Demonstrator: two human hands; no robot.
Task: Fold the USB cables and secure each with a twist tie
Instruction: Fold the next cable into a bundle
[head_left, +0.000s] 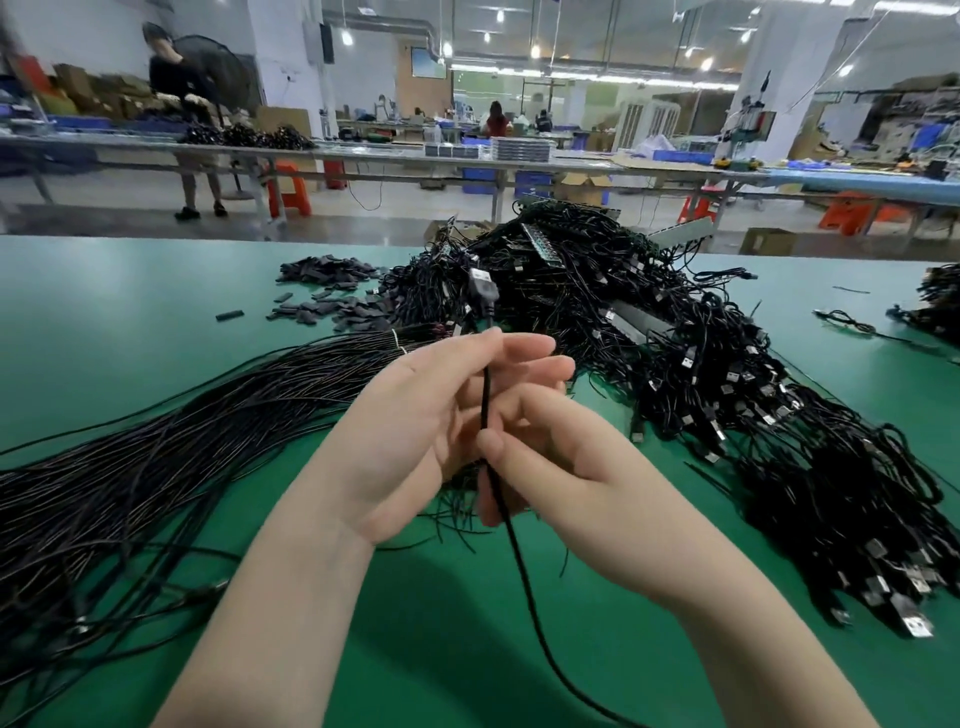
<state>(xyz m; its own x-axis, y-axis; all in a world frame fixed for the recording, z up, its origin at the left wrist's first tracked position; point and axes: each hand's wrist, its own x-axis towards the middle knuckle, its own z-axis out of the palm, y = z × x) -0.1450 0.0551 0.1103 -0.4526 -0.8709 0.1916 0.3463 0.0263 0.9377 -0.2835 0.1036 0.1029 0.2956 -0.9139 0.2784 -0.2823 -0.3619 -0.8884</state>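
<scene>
Your right hand (550, 467) pinches the cable (485, 395); left hand (431, 415) open behind. Loose plug (482, 286) may swing, snagging the pile (649, 338).

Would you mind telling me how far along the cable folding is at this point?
Done: a large heap of bundled cables lies to the right. In hand: the right hand pinches one cable held upright against the left hand, not yet folded. Left: a long sheaf of straight cables on the left.
</scene>
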